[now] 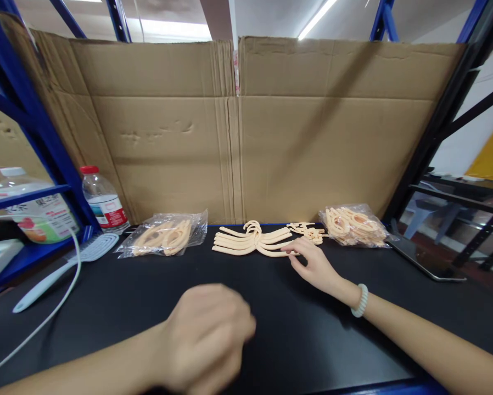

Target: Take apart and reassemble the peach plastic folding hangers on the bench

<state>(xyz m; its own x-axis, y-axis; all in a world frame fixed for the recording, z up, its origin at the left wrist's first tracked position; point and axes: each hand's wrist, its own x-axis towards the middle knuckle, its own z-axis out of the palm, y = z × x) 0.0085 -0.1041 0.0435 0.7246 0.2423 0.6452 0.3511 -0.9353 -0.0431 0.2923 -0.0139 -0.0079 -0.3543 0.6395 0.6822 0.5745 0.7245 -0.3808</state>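
Several cream-coloured clothes-hanger pieces (234, 242) lie together on the black tabletop, curved arms fanning to both sides and hooks at the top middle. My right hand (314, 266), with a pale coiled band on its wrist, reaches their right-hand ends. Its fingers are apart, and the fingertips rest on or just above the lowest arm. My left hand (211, 334) is nearer me, low over the table and blurred by motion. Its fingers are curled into a fist; whatever they hold, if anything, is hidden. Small cream pieces (310, 233) lie loose just beyond my right hand.
Clear bags of cream pieces lie at the back: a left bag (164, 236) and a right bag (356, 226). A brush (94, 249), a white cable (61, 302) and a red-capped bottle (106, 206) are on the left. At right lies a dark flat tablet-like device (427, 260). Cardboard (168, 137) walls the back.
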